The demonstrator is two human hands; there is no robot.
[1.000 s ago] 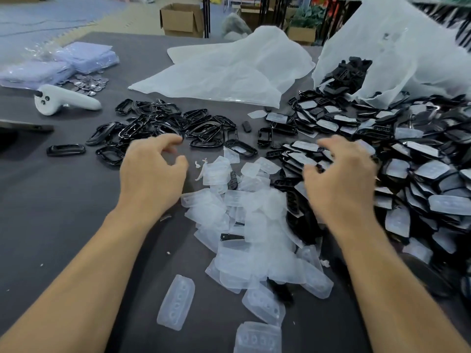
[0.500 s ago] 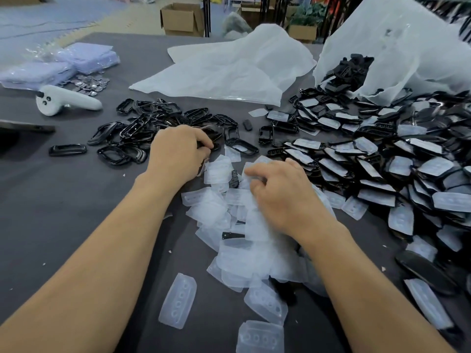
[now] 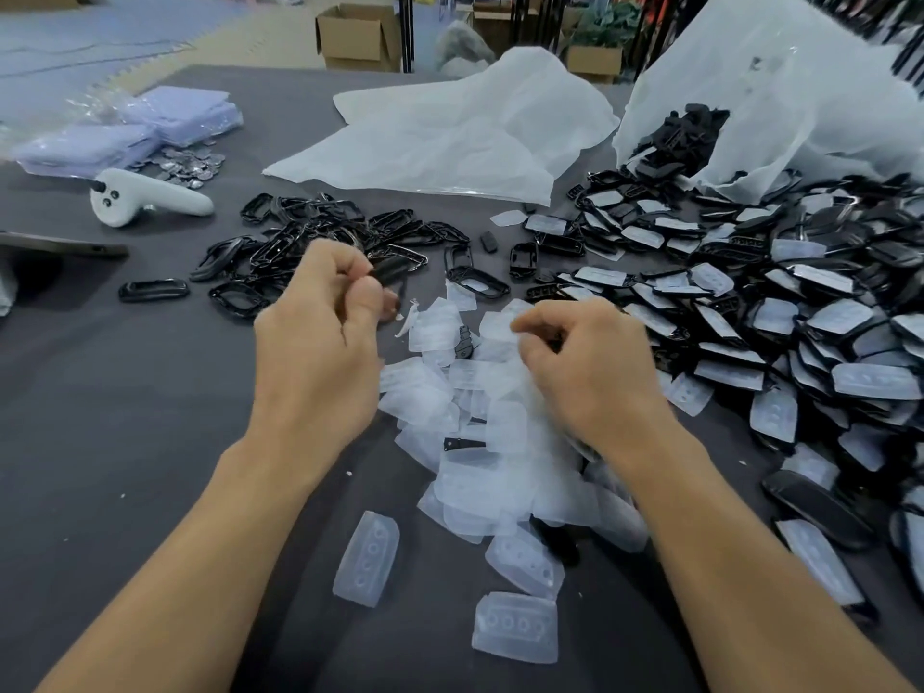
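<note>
My left hand (image 3: 320,337) is raised over the grey table (image 3: 110,442) and pinches a black plastic frame (image 3: 390,270) between thumb and fingers. My right hand (image 3: 590,372) hovers over a heap of translucent silicone pads (image 3: 480,462), its fingers curled round one pad (image 3: 505,320) at its tip. A pile of black frames (image 3: 325,232) lies beyond the left hand. To the right spreads a large heap of black shells with pads fitted (image 3: 780,322).
A white controller (image 3: 145,198) and a pile of small metal pieces (image 3: 187,165) lie far left beside bagged lilac packs (image 3: 135,127). White plastic bags (image 3: 450,137) cover the table's back; one bag (image 3: 780,87) spills black parts. Loose pads (image 3: 367,557) lie near me.
My left hand lifted off the frame pile holding a black frame. My right hand rose from the pad heap with a translucent pad pinched in its fingers.
</note>
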